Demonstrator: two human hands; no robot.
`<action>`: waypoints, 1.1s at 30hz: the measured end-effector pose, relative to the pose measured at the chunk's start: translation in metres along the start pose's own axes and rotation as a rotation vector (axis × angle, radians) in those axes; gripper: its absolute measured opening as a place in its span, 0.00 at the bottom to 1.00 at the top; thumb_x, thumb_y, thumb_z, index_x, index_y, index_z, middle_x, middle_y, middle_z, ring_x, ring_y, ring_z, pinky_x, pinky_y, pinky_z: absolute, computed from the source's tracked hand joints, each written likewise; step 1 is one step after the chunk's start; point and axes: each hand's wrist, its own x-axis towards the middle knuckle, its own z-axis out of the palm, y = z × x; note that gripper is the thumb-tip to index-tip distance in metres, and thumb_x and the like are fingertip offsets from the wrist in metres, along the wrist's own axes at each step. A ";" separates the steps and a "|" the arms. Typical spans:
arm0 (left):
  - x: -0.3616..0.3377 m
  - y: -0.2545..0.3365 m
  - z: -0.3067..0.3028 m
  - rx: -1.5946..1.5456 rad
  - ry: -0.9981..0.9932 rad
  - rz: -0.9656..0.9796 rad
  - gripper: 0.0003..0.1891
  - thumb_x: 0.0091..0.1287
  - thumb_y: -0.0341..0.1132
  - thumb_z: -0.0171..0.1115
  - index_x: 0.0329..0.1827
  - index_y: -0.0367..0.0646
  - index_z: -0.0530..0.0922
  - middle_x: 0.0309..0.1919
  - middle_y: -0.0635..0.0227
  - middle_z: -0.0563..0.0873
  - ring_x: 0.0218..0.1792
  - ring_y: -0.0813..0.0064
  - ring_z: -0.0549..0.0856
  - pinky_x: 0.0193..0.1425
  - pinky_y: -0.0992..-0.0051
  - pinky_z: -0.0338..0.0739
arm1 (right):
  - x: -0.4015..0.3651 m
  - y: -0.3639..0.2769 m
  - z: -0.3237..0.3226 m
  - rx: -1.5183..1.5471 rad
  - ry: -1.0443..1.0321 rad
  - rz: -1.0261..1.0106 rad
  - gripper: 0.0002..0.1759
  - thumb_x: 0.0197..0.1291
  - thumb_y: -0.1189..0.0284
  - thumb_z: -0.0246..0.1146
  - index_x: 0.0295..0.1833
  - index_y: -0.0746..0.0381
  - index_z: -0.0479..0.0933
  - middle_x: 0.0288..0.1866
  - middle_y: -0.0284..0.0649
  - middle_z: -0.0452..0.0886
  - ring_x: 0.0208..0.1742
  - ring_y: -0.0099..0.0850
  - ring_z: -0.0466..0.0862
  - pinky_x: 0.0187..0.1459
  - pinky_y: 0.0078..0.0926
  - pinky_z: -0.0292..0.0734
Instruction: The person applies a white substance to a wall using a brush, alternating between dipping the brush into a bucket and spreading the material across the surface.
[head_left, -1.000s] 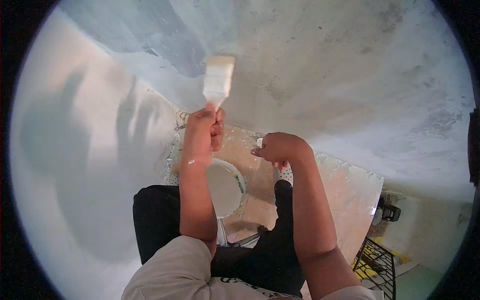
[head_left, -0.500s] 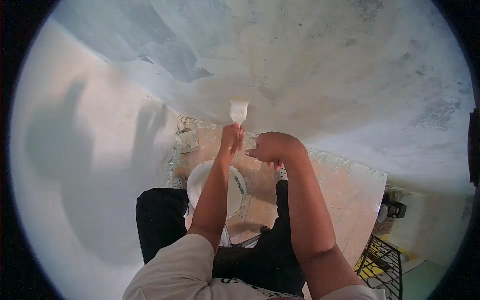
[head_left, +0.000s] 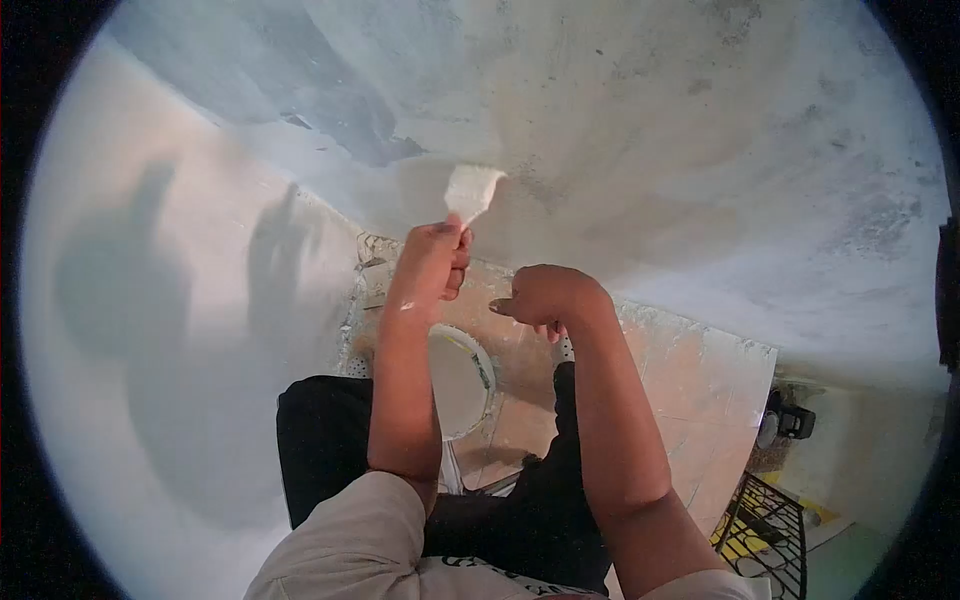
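My left hand (head_left: 435, 262) is closed round the handle of a flat paintbrush (head_left: 472, 190) coated in white. The brush's wide end points up at the wall (head_left: 640, 150), and its tip bends to the right; whether it touches the wall is hard to make out. My right hand (head_left: 555, 295) hangs to the right with the wrist bent. Its thumb side, whitish at the tip, points left, and the other fingers droop loosely, partly hidden, with nothing visible in them. Below my left forearm stands a round white bucket (head_left: 490, 375) of pale liquid, partly covered by the arm.
A pale side wall (head_left: 220, 400) with shadows rises on the left. White splatters mark the tiled floor (head_left: 690, 370), with debris (head_left: 375, 250) in the corner. My dark-trousered knees flank the bucket. At the lower right are a black metal railing (head_left: 765, 530) and a dark object (head_left: 796, 421).
My left hand has moved up and left with the paintbrush, whose wide end now tilts and bends right. More of the bucket's left side is covered by my forearm. My right hand has hardly moved.
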 end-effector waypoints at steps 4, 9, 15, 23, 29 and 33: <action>-0.035 0.024 -0.002 -0.080 -0.021 0.129 0.17 0.71 0.49 0.49 0.28 0.48 0.70 0.13 0.84 0.60 0.10 0.91 0.54 0.11 0.84 0.44 | -0.001 0.001 0.000 0.004 0.005 -0.029 0.31 0.61 0.49 0.55 0.27 0.71 0.76 0.19 0.43 0.78 0.18 0.33 0.80 0.21 0.32 0.76; -0.018 0.012 -0.002 -0.283 -0.150 0.373 0.16 0.70 0.46 0.50 0.26 0.48 0.67 0.12 0.83 0.58 0.09 0.89 0.54 0.11 0.83 0.44 | -0.002 0.001 0.001 0.008 0.024 -0.030 0.31 0.61 0.49 0.55 0.27 0.71 0.76 0.18 0.42 0.77 0.17 0.32 0.79 0.21 0.32 0.75; 0.090 -0.065 -0.001 -0.153 -0.085 0.218 0.15 0.66 0.37 0.48 0.18 0.47 0.66 0.11 0.80 0.61 0.08 0.85 0.55 0.11 0.81 0.45 | -0.001 0.000 0.000 0.005 0.032 -0.035 0.31 0.60 0.49 0.55 0.27 0.71 0.76 0.18 0.41 0.77 0.17 0.32 0.79 0.21 0.32 0.75; 0.109 -0.145 -0.017 0.024 0.053 -0.213 0.22 0.71 0.50 0.46 0.20 0.48 0.69 0.09 0.80 0.61 0.08 0.84 0.58 0.10 0.78 0.48 | 0.006 0.003 0.003 -0.016 -0.004 -0.008 0.30 0.61 0.50 0.56 0.25 0.69 0.75 0.17 0.41 0.77 0.18 0.32 0.80 0.22 0.32 0.76; 0.066 -0.092 -0.019 -0.045 0.101 -0.158 0.17 0.71 0.47 0.47 0.26 0.47 0.71 0.12 0.80 0.63 0.09 0.84 0.57 0.11 0.79 0.47 | -0.004 -0.002 -0.001 -0.002 0.005 -0.013 0.31 0.61 0.49 0.55 0.25 0.69 0.75 0.19 0.43 0.78 0.19 0.33 0.80 0.22 0.33 0.76; 0.022 -0.014 -0.018 -0.071 0.079 -0.008 0.17 0.72 0.47 0.46 0.29 0.46 0.72 0.13 0.82 0.62 0.09 0.88 0.55 0.12 0.81 0.46 | -0.004 -0.003 -0.002 -0.004 0.001 -0.026 0.31 0.61 0.48 0.54 0.25 0.69 0.75 0.21 0.44 0.79 0.19 0.33 0.81 0.23 0.33 0.77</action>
